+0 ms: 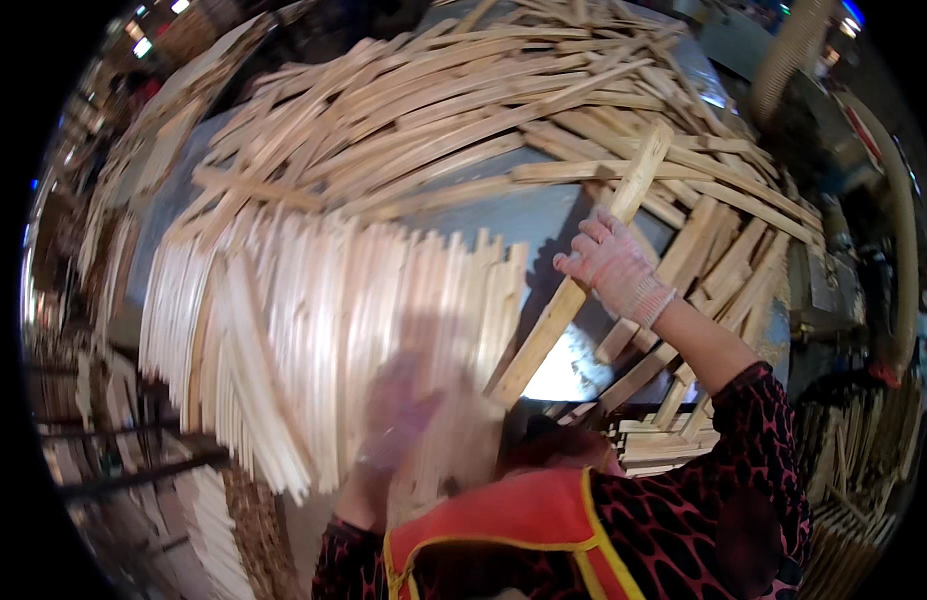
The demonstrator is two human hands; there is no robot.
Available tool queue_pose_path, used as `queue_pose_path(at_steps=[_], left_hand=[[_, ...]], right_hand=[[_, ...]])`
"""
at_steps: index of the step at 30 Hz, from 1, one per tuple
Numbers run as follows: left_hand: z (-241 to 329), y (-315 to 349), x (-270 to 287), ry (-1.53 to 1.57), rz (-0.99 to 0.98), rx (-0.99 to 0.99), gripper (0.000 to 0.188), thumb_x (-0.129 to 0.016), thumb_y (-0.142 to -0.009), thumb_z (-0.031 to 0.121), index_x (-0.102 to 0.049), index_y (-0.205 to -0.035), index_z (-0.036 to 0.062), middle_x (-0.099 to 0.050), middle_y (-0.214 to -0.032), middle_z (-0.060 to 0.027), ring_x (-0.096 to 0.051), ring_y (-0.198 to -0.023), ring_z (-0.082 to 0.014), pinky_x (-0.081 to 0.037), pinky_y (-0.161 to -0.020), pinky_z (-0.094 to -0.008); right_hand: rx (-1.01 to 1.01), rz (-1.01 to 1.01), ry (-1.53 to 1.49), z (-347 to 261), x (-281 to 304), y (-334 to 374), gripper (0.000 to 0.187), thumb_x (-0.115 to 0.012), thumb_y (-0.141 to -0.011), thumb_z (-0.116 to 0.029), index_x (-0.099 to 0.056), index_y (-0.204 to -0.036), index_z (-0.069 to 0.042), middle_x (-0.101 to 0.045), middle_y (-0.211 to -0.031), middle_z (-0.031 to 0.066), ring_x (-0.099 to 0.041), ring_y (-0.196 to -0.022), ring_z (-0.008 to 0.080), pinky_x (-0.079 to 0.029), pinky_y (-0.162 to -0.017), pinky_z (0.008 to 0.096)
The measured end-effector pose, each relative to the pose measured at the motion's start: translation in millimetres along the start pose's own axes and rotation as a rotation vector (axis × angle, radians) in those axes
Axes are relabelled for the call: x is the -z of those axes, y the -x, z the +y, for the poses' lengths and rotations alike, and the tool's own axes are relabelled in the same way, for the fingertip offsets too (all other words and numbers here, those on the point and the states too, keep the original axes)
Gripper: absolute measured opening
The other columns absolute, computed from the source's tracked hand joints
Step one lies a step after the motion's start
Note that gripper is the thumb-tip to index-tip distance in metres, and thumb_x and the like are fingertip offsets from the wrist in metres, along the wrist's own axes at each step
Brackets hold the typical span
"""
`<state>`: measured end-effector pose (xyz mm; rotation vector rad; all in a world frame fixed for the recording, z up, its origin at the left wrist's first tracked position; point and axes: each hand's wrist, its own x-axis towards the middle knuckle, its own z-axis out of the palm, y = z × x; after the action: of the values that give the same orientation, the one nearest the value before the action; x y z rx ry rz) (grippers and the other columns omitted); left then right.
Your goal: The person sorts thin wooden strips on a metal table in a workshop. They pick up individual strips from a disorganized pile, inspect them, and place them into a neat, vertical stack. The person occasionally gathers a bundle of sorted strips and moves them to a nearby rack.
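My right hand (616,268), in a pale knitted glove, is closed round the middle of a wooden strip (544,335). The strip slants over the metal table, its far end up and to the right, its near end close to my body. Motion smears my left hand (399,415), also gloved, so its fingers do not show. It is at the near right part of a row of wooden strips (329,290) laid side by side. Two or more strips (254,360) lie aslant on top of that row.
Across the back of the metal table (484,210) spreads a heap of loose wooden strips (464,90). More pieces (729,260) lie crisscross at the right, beyond my right forearm. A ribbed hose (789,60) hangs at the far right. Stacked wood (849,460) stands beside the table's right side.
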<state>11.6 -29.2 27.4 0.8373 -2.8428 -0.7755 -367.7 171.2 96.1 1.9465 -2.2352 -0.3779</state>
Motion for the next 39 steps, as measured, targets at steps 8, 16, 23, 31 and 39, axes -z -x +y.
queue_pose_path(at_steps=[8, 16, 23, 31, 39], left_hand=[[49.4, 32.9, 16.9, 0.460, -0.081, 0.235, 0.041, -0.070, -0.092, 0.029, -0.066, -0.124, 0.0045, -0.070, -0.106, -0.0229, -0.068, -0.101, -0.0404, -0.054, -0.092, -0.0488], [-19.5, 98.4, -16.9, -0.455, 0.121, 0.086, 0.052, -0.070, -0.086, 0.027, -0.062, -0.132, 0.0034, -0.055, -0.145, -0.0206, -0.046, -0.143, -0.0417, -0.036, -0.119, -0.0594], [-36.3, 18.3, -95.8, -1.215, 0.154, -0.299, 0.060, -0.068, -0.092, 0.038, -0.059, -0.142, 0.0064, -0.057, -0.146, -0.0168, -0.051, -0.137, -0.0390, -0.038, -0.118, -0.0583], [26.4, -50.9, -110.0, -0.310, -0.041, -0.288, 0.075, -0.067, -0.086, 0.063, -0.061, -0.137, 0.0083, -0.054, -0.146, -0.0161, -0.049, -0.138, -0.0418, -0.036, -0.115, -0.0582], [34.2, -50.1, -103.2, -0.262, -0.005, -0.305, 0.070, -0.072, -0.085, 0.058, -0.061, -0.133, 0.0082, -0.058, -0.139, -0.0154, -0.052, -0.132, -0.0403, -0.039, -0.114, -0.0573]], right_hand=[[-0.405, 0.312, -0.693, -166.2, -13.7, -21.0, 0.064, -0.070, -0.089, -0.023, -0.056, -0.151, -0.013, -0.058, -0.146, 0.0174, -0.054, -0.138, 0.0388, -0.039, -0.123, 0.0509], [-0.633, -0.094, -1.711, -173.9, -127.2, 5.5, 0.086, -0.075, -0.088, -0.046, -0.045, -0.151, 0.003, -0.071, -0.123, 0.0290, -0.067, -0.117, 0.0462, -0.052, -0.103, 0.0472], [-0.739, 0.196, -0.838, 45.3, -119.8, -25.6, 0.085, -0.080, -0.083, -0.030, -0.047, -0.157, -0.006, -0.059, -0.146, 0.0264, -0.058, -0.135, 0.0425, -0.046, -0.117, 0.0460], [-0.537, -0.125, -0.062, 202.0, -133.9, -84.3, 0.084, -0.085, -0.079, -0.028, -0.048, -0.153, -0.016, -0.060, -0.143, 0.0205, -0.057, -0.135, 0.0390, -0.051, -0.108, 0.0464], [-0.381, -0.464, -1.062, 158.8, -54.0, -63.8, 0.073, -0.084, -0.080, -0.024, -0.059, -0.147, -0.008, -0.077, -0.115, 0.0197, -0.074, -0.103, 0.0308, -0.058, -0.093, 0.0417]])
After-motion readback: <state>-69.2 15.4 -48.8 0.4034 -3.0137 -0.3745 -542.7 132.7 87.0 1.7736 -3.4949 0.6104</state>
